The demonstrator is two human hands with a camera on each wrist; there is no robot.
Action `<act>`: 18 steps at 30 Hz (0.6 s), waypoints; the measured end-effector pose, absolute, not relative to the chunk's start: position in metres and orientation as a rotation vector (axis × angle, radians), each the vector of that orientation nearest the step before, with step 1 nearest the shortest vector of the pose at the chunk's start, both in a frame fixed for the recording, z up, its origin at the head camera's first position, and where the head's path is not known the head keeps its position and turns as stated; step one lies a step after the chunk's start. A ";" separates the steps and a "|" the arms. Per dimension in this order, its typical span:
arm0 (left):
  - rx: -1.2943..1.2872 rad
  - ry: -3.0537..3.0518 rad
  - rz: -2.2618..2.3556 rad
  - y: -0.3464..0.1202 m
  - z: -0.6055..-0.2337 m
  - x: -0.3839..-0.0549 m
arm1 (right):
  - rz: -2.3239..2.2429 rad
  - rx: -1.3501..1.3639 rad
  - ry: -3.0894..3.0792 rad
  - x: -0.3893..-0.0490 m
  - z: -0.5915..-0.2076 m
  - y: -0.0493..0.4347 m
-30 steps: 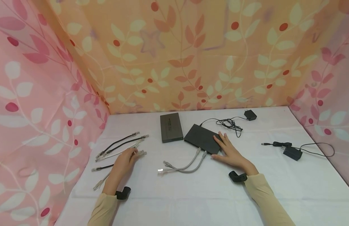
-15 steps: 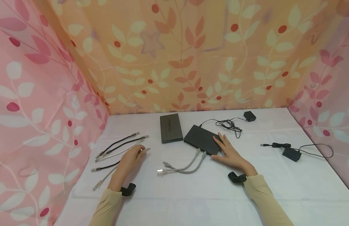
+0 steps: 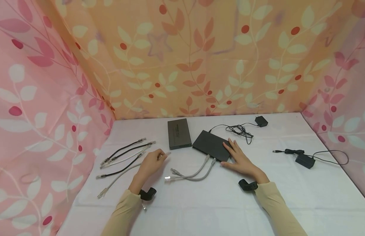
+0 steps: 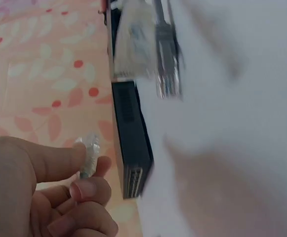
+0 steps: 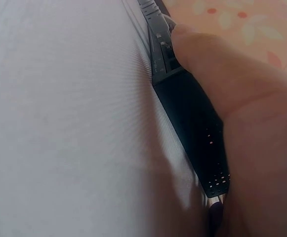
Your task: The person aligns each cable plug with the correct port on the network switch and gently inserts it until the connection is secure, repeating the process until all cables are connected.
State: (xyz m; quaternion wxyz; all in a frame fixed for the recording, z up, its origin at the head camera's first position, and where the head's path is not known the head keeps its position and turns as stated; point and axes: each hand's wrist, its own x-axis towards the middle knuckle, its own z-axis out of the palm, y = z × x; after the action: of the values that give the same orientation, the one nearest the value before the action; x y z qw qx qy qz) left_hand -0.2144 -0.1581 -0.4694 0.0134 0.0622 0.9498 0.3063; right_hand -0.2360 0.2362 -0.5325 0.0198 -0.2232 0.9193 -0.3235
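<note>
Cabling looks partway done: two grey cords (image 3: 184, 177) plugged into the black box (image 3: 210, 144) on the counter (image 3: 206, 209), right hand (image 3: 242, 162) spread on it. Left hand (image 3: 151, 164) pinches another plug (image 4: 90, 155); five loose cords (image 3: 123, 151) probably remain.

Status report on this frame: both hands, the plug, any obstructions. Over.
Left hand pinching clear plug, apart from black box. Right hand resting on that box. Two grey cables plugged into it, trailing between hands, possibly in the way.

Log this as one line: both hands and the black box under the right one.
left hand: pinches clear plug | right hand: rests on black box | grey cables: two plugged into black box
</note>
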 end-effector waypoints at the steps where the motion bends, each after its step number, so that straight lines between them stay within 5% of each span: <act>1: 0.184 2.941 0.975 -0.154 -0.470 -0.216 | -1.002 -0.695 2.853 -0.236 -0.533 0.236; 18: 0.225 2.617 1.137 -0.111 -0.485 -0.239 | -1.008 -0.698 2.858 -0.237 -0.534 0.236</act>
State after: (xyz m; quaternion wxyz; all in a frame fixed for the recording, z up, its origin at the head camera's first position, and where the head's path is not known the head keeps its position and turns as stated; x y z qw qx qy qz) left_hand -0.2389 -0.1113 -0.4850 0.1394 0.0777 0.9054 0.3935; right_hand -0.2371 0.2355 -0.5343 0.0159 -0.2244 0.9189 -0.3242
